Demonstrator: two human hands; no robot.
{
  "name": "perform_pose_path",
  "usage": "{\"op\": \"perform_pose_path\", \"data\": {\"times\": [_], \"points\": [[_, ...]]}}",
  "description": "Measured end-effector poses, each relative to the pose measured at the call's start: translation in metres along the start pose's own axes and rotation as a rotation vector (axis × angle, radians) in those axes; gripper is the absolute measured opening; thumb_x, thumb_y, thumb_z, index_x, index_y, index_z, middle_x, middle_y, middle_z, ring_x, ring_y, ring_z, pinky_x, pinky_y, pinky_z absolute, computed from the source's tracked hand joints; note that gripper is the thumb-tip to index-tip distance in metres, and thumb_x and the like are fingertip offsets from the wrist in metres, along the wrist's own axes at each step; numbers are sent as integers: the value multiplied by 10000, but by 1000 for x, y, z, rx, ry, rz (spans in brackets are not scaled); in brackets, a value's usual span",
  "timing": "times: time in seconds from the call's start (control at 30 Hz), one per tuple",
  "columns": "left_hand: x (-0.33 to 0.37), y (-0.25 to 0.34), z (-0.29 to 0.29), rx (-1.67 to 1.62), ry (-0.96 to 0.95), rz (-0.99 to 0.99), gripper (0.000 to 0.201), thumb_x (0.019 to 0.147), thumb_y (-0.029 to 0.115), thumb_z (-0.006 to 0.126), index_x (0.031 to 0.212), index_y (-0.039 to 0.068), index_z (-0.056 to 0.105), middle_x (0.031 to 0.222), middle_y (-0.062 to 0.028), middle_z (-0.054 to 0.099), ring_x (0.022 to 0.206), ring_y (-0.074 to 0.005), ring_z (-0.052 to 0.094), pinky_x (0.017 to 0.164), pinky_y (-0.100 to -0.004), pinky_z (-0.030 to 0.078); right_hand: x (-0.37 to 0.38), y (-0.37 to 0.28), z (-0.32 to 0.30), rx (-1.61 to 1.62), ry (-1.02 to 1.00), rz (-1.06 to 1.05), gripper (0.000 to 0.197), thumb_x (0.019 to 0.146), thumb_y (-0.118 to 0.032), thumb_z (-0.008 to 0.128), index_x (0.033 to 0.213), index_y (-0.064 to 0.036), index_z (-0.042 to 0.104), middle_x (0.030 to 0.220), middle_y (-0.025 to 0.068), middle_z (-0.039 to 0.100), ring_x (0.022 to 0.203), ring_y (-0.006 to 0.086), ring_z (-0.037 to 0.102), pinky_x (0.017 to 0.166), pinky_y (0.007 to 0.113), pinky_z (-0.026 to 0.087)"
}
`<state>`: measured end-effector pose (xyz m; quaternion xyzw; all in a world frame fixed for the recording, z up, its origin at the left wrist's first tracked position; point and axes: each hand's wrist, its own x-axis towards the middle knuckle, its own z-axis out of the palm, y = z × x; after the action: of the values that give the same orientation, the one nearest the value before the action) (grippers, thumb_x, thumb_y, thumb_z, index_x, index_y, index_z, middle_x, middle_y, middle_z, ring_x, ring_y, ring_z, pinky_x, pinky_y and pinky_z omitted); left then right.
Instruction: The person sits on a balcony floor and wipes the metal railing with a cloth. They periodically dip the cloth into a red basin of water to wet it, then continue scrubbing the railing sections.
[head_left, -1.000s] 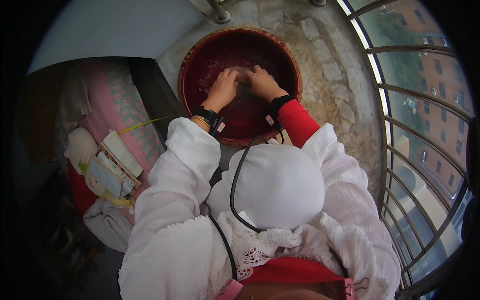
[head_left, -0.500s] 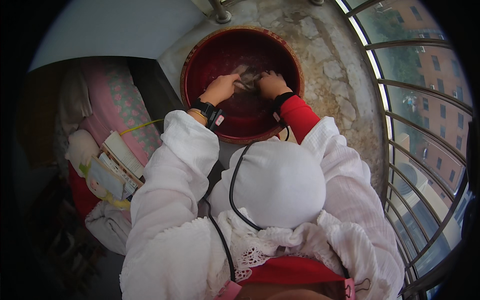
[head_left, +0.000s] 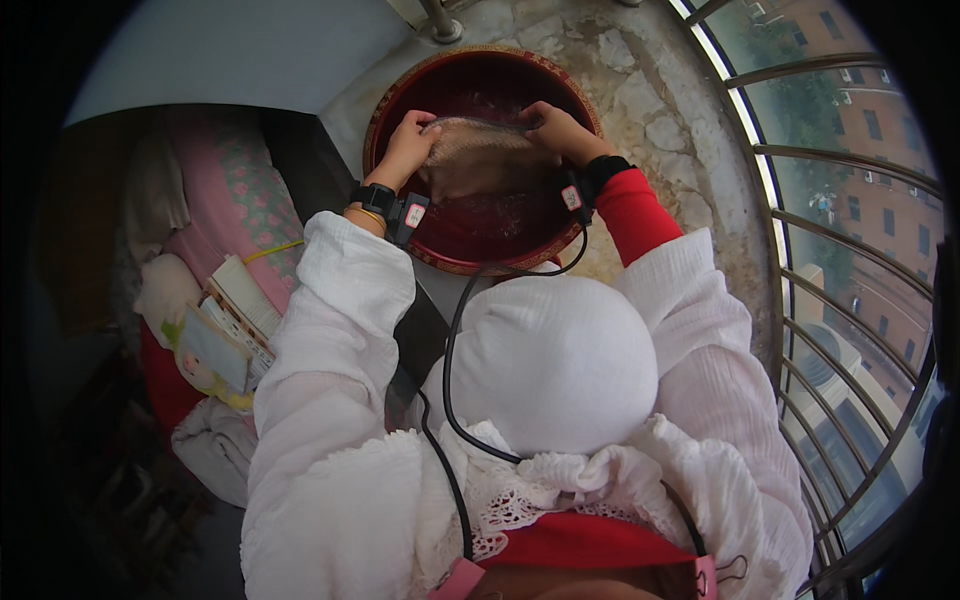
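Hands (head_left: pixel 405 148) (head_left: pixel 562 132) grip cloth (head_left: pixel 480 160) at edges (open basin (head_left: pixel 470 266) beneath).

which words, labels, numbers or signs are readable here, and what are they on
None readable.
Left-wrist device: its label is too small.
Right-wrist device: its label is too small.
Books: print too small and blurred.
Red basin: gold rim markings, too small.

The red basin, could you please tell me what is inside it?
What looks like water shows; a brownish cloth, held between the left hand and the right hand, hides whatever lies beneath.
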<state>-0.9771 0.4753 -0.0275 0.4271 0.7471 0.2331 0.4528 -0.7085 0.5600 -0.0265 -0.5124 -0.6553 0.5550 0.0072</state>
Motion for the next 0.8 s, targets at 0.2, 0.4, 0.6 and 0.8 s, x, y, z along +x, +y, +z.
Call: {"op": "perform_pose_path", "data": {"times": [0.2, 0.4, 0.6, 0.8], "points": [[-12, -12, 56, 812, 472, 582, 450, 811, -22, 609, 1239, 115, 584, 1231, -126, 540, 1150, -352, 532, 956, -411, 454, 6, 25, 33, -410, 500, -306, 346, 776, -1, 606, 1112, -78, 644, 1046, 154, 640, 1044, 395, 594, 901, 445, 509], [-33, -4, 84, 869, -69, 453, 376, 851, 96, 635, 1224, 93, 590, 1319, -113, 506, 1227, -325, 511, 938, -505, 499, -9, 15, 57, -664, 95, -456, 227, 854, -139, 585, 1019, -106, 737, 1121, 114, 682, 1073, 309, 655, 881, 411, 537], [-14, -12, 65, 820, -33, 162, 403, 907, 197, 673, 1290, 141, 561, 1322, -91, 514, 1245, -337, 507, 920, -470, 527, -3, 10, 50, -831, -42, -91, 288, 897, -170, 542, 1094, -119, 746, 1106, 117, 729, 1047, 315, 692, 872, 456, 549], [-8, -12, 73, 922, -34, 377, 617, 798, 137, 751, 1356, 182, 492, 1353, -140, 480, 1172, -377, 569, 898, -467, 545, 14, 15, 66, -434, -69, -278, 451, 855, -140, 594, 1303, -85, 600, 1392, 192, 520, 1066, 427, 649, 988, 468, 498]]}}
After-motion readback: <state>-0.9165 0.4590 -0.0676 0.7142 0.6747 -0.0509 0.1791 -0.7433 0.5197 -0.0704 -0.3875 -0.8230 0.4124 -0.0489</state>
